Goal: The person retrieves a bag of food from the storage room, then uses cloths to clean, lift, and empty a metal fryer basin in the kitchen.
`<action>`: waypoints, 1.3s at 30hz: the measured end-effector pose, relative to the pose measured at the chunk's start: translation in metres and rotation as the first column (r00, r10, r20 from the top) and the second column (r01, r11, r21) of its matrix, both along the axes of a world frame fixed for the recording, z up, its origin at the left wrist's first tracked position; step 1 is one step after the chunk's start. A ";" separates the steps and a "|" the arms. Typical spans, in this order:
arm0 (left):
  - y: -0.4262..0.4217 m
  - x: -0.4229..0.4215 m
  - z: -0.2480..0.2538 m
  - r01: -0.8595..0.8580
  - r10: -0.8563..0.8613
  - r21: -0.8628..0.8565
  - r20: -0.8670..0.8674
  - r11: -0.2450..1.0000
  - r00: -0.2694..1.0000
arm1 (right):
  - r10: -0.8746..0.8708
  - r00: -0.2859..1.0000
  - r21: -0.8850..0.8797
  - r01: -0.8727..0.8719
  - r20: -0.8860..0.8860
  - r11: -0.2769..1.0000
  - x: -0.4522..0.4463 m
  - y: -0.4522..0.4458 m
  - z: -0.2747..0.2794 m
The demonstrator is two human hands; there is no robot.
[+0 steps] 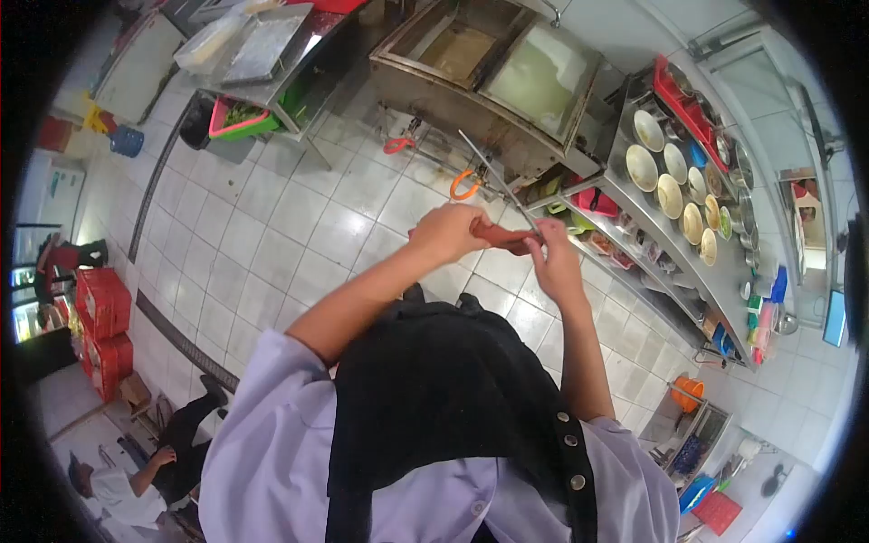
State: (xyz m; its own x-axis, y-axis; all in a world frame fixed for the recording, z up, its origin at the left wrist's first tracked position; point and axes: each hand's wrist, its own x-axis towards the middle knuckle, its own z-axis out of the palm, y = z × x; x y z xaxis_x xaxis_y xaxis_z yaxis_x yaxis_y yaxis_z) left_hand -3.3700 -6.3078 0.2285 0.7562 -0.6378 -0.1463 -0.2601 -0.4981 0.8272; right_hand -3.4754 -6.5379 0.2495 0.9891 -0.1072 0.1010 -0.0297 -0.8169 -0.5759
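In front of my black apron, a reddish-brown, cloth-like strip [503, 237] stretches between my two hands, above the tiled floor. My left hand [448, 233] is closed on one end of it. At the other end, my right hand [556, 265] pinches the strip together with a long thin metal rod [501, 180]. The rod slants up and away to the left from my right fingers, and its far tip hangs free. Whether the strip is wrapped round the rod's near end is hidden by my fingers.
Ahead stands a two-basin metal unit [471, 86] with liquid inside and an orange ring-like hose [464, 185] below. Several bowls [670, 195] line a steel counter [625, 195] at right. A side table [312, 68] stands ahead left; a person [136, 484] sits behind left.
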 end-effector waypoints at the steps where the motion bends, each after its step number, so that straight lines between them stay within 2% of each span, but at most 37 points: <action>1: 0.003 -0.006 -0.010 -0.010 0.005 0.045 0.107 0.999 0.994 | 0.037 0.999 -0.009 -0.037 0.033 0.999 -0.003 0.001 -0.010; 2: 0.006 -0.008 -0.016 -0.023 0.005 0.086 0.212 0.996 0.977 | 0.020 0.998 0.074 -0.015 -0.064 0.997 -0.004 0.001 -0.021; 4: 0.015 -0.010 -0.016 -0.025 0.016 0.063 0.149 0.998 0.989 | 0.011 0.965 0.235 0.054 -0.264 0.971 -0.008 0.001 -0.039; 8: 0.020 -0.005 -0.029 0.010 -0.007 -0.040 0.056 0.999 0.998 | -0.008 0.977 0.414 0.097 -0.213 0.905 -0.012 0.007 -0.038; 11: 0.020 0.016 -0.049 0.079 -0.085 -0.114 -0.051 0.990 0.995 | 0.036 0.943 0.496 0.142 -0.332 0.856 -0.005 0.000 -0.042; 12: 0.019 0.024 -0.044 0.041 -0.050 -0.123 -0.077 0.992 0.996 | 0.071 0.919 0.534 0.162 -0.388 0.830 -0.002 -0.002 -0.039; 14: 0.019 0.042 -0.038 -0.050 0.031 -0.137 -0.134 0.989 0.990 | 0.040 0.880 0.476 0.216 -0.472 0.853 0.007 -0.011 -0.039; 15: 0.025 0.053 -0.046 -0.092 0.087 -0.020 -0.199 0.996 0.976 | 0.029 0.859 0.442 0.233 -0.510 0.866 0.016 -0.017 -0.042; 17: 0.042 0.072 -0.085 -0.134 0.129 0.011 -0.376 0.991 0.917 | 0.049 0.889 0.489 0.204 -0.455 0.848 0.033 -0.028 -0.049; 18: 0.051 0.084 -0.080 -0.157 0.152 0.027 -0.455 0.987 0.877 | 0.060 0.904 0.514 0.184 -0.422 0.838 0.044 -0.033 -0.052; 20: 0.072 0.099 -0.050 -0.212 0.113 -0.017 -0.803 0.977 0.585 | 0.079 0.908 0.511 0.158 -0.412 0.845 0.071 -0.037 -0.058; 22: 0.103 0.102 -0.103 -0.162 0.073 -0.026 -0.813 0.987 0.577 | 0.139 0.883 0.518 0.130 -0.449 0.845 0.101 -0.043 -0.060; 23: 0.115 0.091 -0.118 -0.350 0.093 -0.140 -0.815 0.926 0.572 | 0.171 0.889 0.529 0.091 -0.425 0.843 0.117 -0.045 -0.073; 26: 0.143 0.087 -0.108 -0.374 0.308 -0.013 -0.543 0.927 0.781 | 0.241 0.888 0.509 -0.009 -0.392 0.861 0.175 -0.028 -0.072; 27: 0.140 0.090 -0.070 -0.420 0.387 0.073 -0.555 0.905 0.736 | 0.291 0.889 0.530 -0.066 -0.353 0.845 0.195 -0.020 -0.073; 30: 0.150 0.086 -0.055 -0.488 0.483 0.059 -0.287 0.871 0.827 | 0.424 0.847 0.515 -0.219 -0.321 0.829 0.258 0.014 -0.074; 33: 0.166 0.089 -0.052 -0.585 0.582 0.044 -0.179 0.810 0.793 | 0.503 0.826 0.512 -0.327 -0.254 0.795 0.322 0.067 -0.053; 36: 0.188 0.106 -0.069 -0.827 0.694 -0.076 -0.505 0.556 0.513 | 0.473 0.878 0.506 -0.374 -0.079 0.778 0.383 0.131 -0.051; 39: 0.233 0.132 -0.096 -0.872 0.601 -0.108 -0.684 0.477 0.413 | 0.473 0.870 0.430 -0.376 -0.141 0.821 0.463 0.188 -0.046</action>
State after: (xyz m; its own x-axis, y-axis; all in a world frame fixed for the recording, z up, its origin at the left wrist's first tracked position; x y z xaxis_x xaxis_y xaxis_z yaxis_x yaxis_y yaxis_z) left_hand -3.2382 -6.0750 0.1324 0.8305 0.0567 -0.5542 0.5434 0.1368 0.8283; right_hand -3.0121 -6.3496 0.2034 0.9329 0.3472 -0.0955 0.0979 -0.5000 -0.8605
